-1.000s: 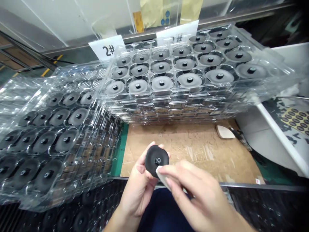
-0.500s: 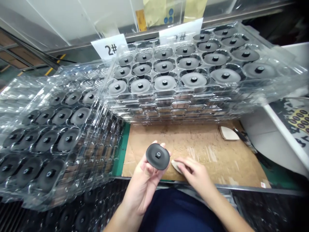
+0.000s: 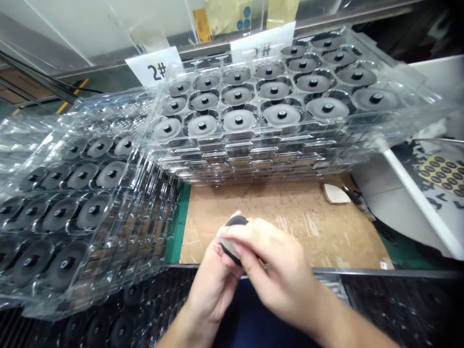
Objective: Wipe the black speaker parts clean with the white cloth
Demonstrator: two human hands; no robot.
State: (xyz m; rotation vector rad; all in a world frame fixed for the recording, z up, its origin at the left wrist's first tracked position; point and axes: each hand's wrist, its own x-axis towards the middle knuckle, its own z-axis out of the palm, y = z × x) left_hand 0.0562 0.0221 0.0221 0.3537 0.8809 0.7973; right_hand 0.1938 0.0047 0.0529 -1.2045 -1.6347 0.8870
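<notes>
A black oval disc [image 3: 236, 221] with a raised rim lies in my left hand [image 3: 212, 280], whose fingers curl round it from below. My right hand [image 3: 279, 258] covers most of the disc's face, its thumb and fingers closed on a small whitish pad [image 3: 229, 245] that is pressed against the disc. The pad is mostly hidden by the fingers, so its material cannot be made out. Both hands are just above the near edge of a cardboard sheet [image 3: 290, 208].
Stacked clear plastic trays [image 3: 217, 137] with black discs stand behind the cardboard; more trays [image 3: 92, 251] are at left. A pale pad [image 3: 336, 194] and a dark-handled tool [image 3: 358, 200] lie at right, beside a white bin [image 3: 416, 193] holding a yellow sticker sheet [image 3: 444, 171].
My right hand has lifted the whitish pad off the cardboard and brought it left onto the black disc. My left hand still holds the disc; the view has shifted slightly.
</notes>
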